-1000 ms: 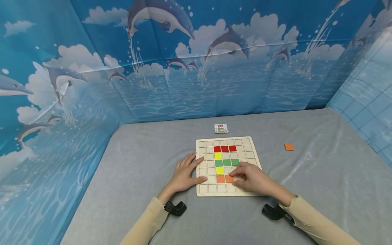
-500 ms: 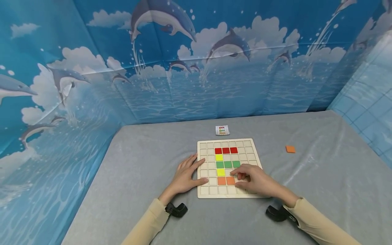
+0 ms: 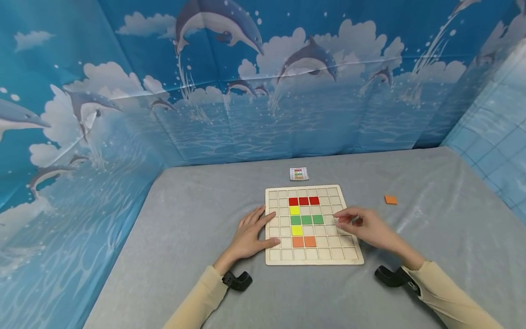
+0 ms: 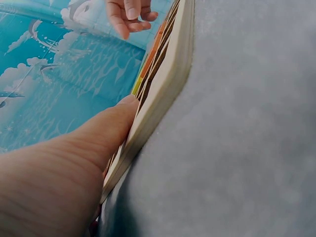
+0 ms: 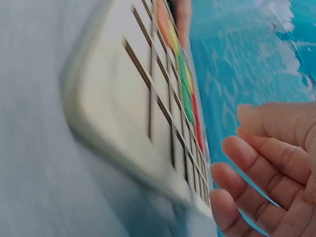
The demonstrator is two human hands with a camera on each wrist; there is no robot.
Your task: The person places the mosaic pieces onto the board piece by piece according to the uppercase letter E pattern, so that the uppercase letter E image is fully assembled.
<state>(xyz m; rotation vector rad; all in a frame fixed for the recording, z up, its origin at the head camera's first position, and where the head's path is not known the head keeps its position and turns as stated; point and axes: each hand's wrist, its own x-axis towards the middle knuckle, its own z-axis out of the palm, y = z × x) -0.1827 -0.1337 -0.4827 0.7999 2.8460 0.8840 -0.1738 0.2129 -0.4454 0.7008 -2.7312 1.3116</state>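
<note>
A wooden grid board [image 3: 341, 252] lies on the grey table. Its cells hold a row of red tiles [image 3: 303, 201], a yellow tile [image 3: 294, 210], a row of green tiles [image 3: 306, 220], a second yellow tile [image 3: 297, 230] and two orange tiles [image 3: 310, 241]. My left hand [image 3: 245, 237] rests at the board's left edge, thumb and index finger over the rim. Above the right side of the board is my right hand [image 3: 371, 228], fingers loosely bent. In the right wrist view nothing shows between the fingers [image 5: 256, 170].
One loose orange tile [image 3: 391, 200] lies on the table to the right of the board. Behind the board is a small card [image 3: 299, 173] printed with a coloured grid. A dolphin-printed curtain [image 3: 246, 119] hangs along the back and left sides.
My right hand has moved away from the second orange tile, rightward and slightly back, leaving that tile in its cell. The left hand stays at the board's edge.
</note>
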